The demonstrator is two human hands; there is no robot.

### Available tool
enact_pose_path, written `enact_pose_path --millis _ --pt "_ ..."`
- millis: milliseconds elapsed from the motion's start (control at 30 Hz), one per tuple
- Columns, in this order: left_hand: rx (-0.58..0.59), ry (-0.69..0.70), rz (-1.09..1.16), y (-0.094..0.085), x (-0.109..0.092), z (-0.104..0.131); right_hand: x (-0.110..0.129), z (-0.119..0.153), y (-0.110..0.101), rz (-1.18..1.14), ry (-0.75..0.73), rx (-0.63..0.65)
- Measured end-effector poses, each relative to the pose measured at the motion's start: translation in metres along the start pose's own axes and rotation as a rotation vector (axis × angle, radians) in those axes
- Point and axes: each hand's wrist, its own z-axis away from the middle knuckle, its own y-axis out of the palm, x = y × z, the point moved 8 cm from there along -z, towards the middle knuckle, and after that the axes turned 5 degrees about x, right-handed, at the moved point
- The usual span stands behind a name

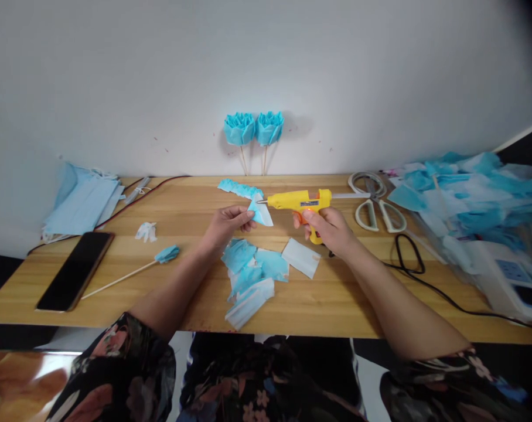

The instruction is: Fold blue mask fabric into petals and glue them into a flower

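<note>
My left hand (235, 221) pinches a piece of blue and white mask fabric (262, 214) above the table. Wrapped round the handle of a yellow glue gun (292, 200) is my right hand (325, 228), one finger at the orange trigger. The gun points left, its metal nozzle at the fabric's upper edge, and a clear glue stick (351, 196) juts from its back. Behind the fabric lies a gathered blue strip (237, 187); whether they are joined I cannot tell. Below my hands are blue fabric pieces (248, 266) and a pale rectangular piece (301, 258).
Two blue fabric flowers (253, 129) on sticks lean on the wall. Left are face masks (81, 199), a black phone (76, 271) and a stick with a small blue bud (166, 254). Right are scissors (374, 205), tape (358, 176), a fabric heap (477, 181), a power strip (510, 278) and a black cord (442, 293).
</note>
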Motion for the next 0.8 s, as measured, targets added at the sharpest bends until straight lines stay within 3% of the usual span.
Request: enact_pose_path --millis 800 --pt "-0.026 0.025 0.034 -0.0045 -0.0022 -0.001 -0.0079 0.0014 -0.0021 0.148 -0.014 0.012"
